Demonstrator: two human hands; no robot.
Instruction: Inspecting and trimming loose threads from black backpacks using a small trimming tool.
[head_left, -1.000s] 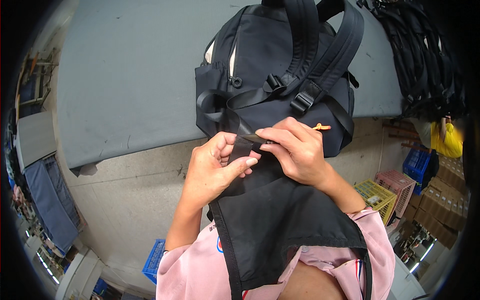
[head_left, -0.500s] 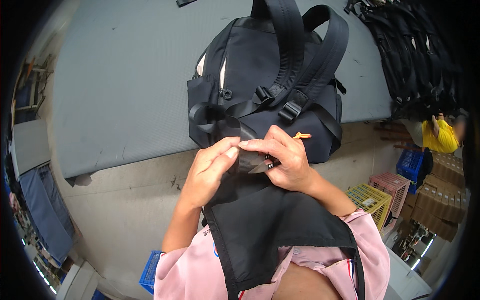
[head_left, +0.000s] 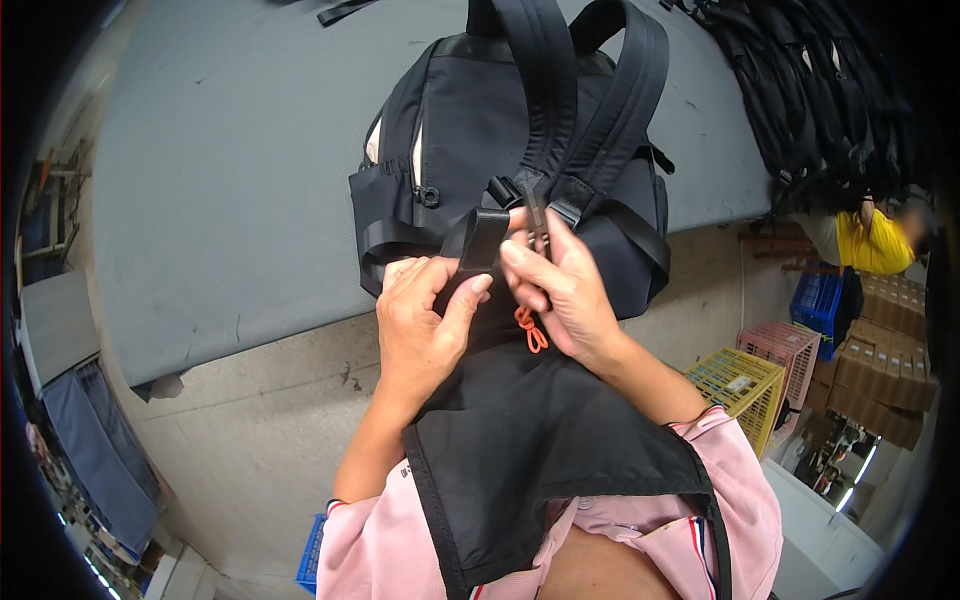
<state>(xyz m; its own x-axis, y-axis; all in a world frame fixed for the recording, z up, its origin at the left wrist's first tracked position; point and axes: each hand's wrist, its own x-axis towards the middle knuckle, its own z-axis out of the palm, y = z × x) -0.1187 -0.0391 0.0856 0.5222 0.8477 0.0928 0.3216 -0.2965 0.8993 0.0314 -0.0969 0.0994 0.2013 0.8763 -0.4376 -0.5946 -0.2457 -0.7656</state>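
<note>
A dark navy backpack (head_left: 475, 125) lies on the table's near edge, its padded shoulder straps upward. My left hand (head_left: 420, 320) pinches a black webbing strap (head_left: 487, 240) between thumb and fingers; the strap's end stands up in a fold. Close on the right, my right hand (head_left: 565, 285) is closed around small dark thread snips (head_left: 538, 215), blades pointing up and slightly blurred. An orange cord loop (head_left: 530, 328) hangs from the snips below that hand. Behind the strap, a black plastic buckle (head_left: 505, 190) sits at the lower end of a shoulder strap.
The grey-covered table (head_left: 230, 200) spreads out left and behind. Black bags with straps (head_left: 820, 100) are heaped at far right. Yellow (head_left: 740, 390), pink (head_left: 775, 350) and blue crates (head_left: 818, 308), cardboard boxes (head_left: 885, 350) and a person in yellow (head_left: 872, 240) are off to the right.
The snips have swung from pointing left to pointing up, and their cord now hangs below the right hand. The folded strap end now stands up above my left fingers.
</note>
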